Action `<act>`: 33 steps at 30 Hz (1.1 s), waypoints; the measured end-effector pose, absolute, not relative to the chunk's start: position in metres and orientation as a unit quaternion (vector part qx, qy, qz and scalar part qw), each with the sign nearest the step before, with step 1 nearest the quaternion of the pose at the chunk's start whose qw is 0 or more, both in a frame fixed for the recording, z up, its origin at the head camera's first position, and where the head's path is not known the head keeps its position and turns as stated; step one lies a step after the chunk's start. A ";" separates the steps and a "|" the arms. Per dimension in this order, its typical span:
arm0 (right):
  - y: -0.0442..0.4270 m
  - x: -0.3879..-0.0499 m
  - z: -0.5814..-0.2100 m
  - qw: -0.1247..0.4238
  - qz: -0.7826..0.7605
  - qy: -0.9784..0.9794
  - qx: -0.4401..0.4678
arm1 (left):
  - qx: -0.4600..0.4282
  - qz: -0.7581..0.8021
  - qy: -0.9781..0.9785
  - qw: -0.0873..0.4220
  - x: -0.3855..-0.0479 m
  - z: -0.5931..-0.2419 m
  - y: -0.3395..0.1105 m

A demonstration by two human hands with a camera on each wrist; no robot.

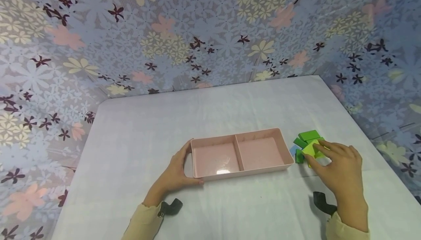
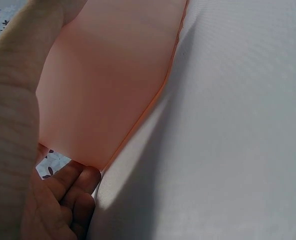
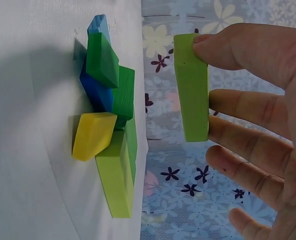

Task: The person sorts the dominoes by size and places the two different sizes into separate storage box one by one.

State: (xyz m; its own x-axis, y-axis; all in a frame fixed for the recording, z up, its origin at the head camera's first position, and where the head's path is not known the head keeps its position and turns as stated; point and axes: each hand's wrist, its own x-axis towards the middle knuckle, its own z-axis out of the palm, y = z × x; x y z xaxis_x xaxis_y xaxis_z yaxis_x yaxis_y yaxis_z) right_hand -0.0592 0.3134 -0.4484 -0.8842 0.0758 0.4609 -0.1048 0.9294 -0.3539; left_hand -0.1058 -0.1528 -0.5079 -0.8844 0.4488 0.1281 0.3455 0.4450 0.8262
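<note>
The right grip pinched one lime-green block above at least six piled blocks on the surface, while the left grip, spread wide, held one two-compartment pink tray by its end.

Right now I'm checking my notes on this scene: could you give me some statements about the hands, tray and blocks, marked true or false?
1. The right hand holds a light green block. True.
2. The left hand is at the end of the pink tray farther from the blocks. True.
3. The tray has three compartments. False: it has two.
4. A yellow block lies among the others. True.
5. The tray is full of blocks. False: both compartments are empty.
</note>
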 end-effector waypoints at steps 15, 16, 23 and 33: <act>0.307 -0.062 -0.448 0.258 0.210 -0.943 0.031 | 0.226 0.471 0.850 0.066 -0.106 -0.511 -0.153; 0.307 -0.062 -0.448 0.259 0.212 -0.942 0.033 | 0.224 0.471 0.851 0.067 -0.105 -0.510 -0.153; 0.304 -0.062 -0.449 0.257 0.214 -0.942 0.038 | 0.216 0.473 0.851 0.080 -0.104 -0.509 -0.153; 0.296 -0.066 -0.443 0.265 0.212 -0.938 0.069 | 0.207 0.463 0.857 0.088 -0.103 -0.507 -0.153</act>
State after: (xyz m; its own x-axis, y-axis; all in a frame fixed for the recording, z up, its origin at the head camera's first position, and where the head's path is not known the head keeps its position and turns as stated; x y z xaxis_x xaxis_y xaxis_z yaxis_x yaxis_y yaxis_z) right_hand -0.0661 0.2958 -0.4434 -0.8498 -0.0166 0.5268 -0.2412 0.9010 -0.3607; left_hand -0.1029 -0.1530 -0.5071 -0.8985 0.4371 0.0407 0.2738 0.4856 0.8302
